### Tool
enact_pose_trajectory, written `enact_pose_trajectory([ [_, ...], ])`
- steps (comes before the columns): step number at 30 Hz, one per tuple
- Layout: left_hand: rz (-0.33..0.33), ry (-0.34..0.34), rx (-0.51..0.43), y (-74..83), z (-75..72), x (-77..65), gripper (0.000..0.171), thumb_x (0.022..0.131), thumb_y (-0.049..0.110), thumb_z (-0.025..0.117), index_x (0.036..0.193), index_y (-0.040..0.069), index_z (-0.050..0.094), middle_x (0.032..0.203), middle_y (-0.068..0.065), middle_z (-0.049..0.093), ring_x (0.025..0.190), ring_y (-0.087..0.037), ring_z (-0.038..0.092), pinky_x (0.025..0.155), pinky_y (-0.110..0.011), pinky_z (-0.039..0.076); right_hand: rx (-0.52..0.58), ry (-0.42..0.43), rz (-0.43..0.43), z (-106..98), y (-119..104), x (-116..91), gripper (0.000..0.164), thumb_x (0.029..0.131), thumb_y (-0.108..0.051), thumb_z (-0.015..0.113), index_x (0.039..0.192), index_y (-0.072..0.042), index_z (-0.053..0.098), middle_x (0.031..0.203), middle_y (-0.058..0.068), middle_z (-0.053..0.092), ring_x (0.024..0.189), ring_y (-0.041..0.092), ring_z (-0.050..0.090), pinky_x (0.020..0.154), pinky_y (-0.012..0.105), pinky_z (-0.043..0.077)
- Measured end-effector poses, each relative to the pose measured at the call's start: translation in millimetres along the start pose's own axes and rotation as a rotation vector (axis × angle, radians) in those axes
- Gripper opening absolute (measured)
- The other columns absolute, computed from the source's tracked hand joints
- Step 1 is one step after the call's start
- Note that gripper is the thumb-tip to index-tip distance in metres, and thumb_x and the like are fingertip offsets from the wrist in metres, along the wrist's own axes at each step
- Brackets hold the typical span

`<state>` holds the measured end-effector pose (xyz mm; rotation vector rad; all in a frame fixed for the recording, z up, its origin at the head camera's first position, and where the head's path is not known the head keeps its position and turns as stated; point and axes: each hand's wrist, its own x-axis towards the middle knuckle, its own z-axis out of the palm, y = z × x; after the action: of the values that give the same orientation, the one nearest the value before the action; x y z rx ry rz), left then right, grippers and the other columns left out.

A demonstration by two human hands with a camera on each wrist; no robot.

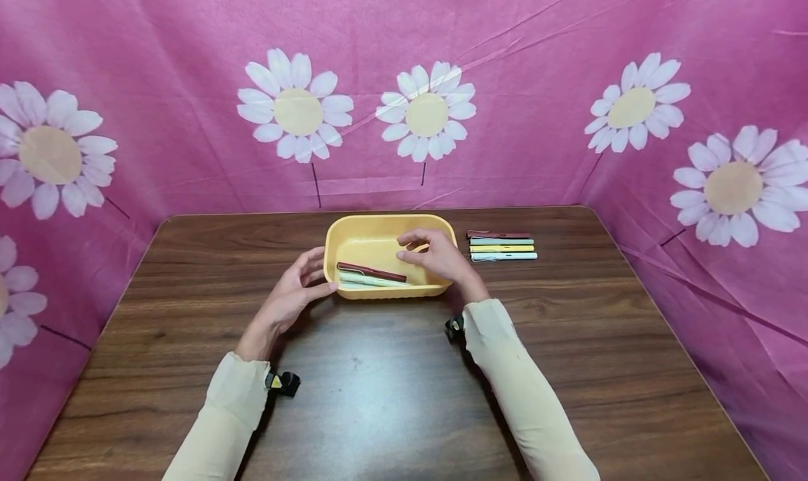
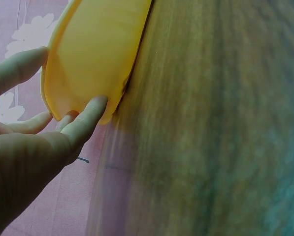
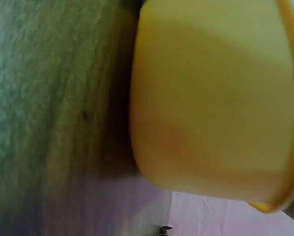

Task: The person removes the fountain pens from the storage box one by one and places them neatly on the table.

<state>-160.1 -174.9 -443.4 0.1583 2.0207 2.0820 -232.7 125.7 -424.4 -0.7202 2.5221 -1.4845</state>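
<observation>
A yellow plastic box (image 1: 389, 293) stands on the table's far side. Against its left end rest the fingertips and thumb of my left hand (image 1: 292, 292), spread with fairly straight fingers; the left wrist view shows them on the box's outer wall (image 2: 92, 49). Over the right part of the box is my right hand (image 1: 435, 253), its thumb and fingers bent loosely, nothing between them. A dark red pen (image 1: 371, 271) and a light green pen (image 1: 372, 280) lie inside near the front wall, beside a paler one. The right wrist view shows mainly the box's outside (image 3: 211, 103).
To the right of the box lie several pens side by side: dark red (image 1: 499, 235), pale green (image 1: 501, 242), yellow (image 1: 501, 248) and white (image 1: 503, 256). A pink cloth with daisies (image 1: 353, 179) hangs behind the brown wooden table (image 1: 353, 397).
</observation>
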Motion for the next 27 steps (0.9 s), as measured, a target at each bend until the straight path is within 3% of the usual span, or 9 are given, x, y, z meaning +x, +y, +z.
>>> enact_pose_trajectory([
  [10, -0.006, 0.007, 0.001, -0.1, 0.3, 0.6, 0.081, 0.088, -0.008, 0.070, 0.156, 0.001, 0.028, 0.151, -0.028, 0.039, 0.135, -0.041, 0.041, 0.092, -0.022, 0.051, -0.085, -0.116, 0.095, 5, 4, 10, 0.033, 0.090, -0.015, 0.077, 0.116, 0.003, 0.071, 0.111, 0.014, 0.072, 0.100, 0.027, 0.065, 0.091, 0.039, 0.053],
  [17, -0.006, 0.012, 0.001, -1.4, -0.5, 0.1, 0.079, 0.088, -0.009, 0.069, 0.156, 0.000, 0.028, 0.150, -0.028, 0.039, 0.135, -0.042, 0.040, 0.093, -0.022, 0.050, -0.218, -0.286, 0.147, 10, 5, 15, 0.035, 0.091, -0.024, 0.078, 0.118, -0.004, 0.072, 0.107, 0.003, 0.072, 0.098, 0.017, 0.064, 0.090, 0.033, 0.053],
  [27, -0.003, 0.006, 0.007, -0.6, 0.6, 0.0, 0.079, 0.089, -0.008, 0.068, 0.156, 0.000, 0.027, 0.150, -0.030, 0.038, 0.136, -0.044, 0.039, 0.093, -0.022, 0.050, -0.190, -0.335, 0.144, 15, 8, 18, 0.020, 0.088, -0.013, 0.081, 0.105, -0.005, 0.076, 0.086, -0.002, 0.070, 0.081, 0.011, 0.062, 0.076, 0.027, 0.053],
])
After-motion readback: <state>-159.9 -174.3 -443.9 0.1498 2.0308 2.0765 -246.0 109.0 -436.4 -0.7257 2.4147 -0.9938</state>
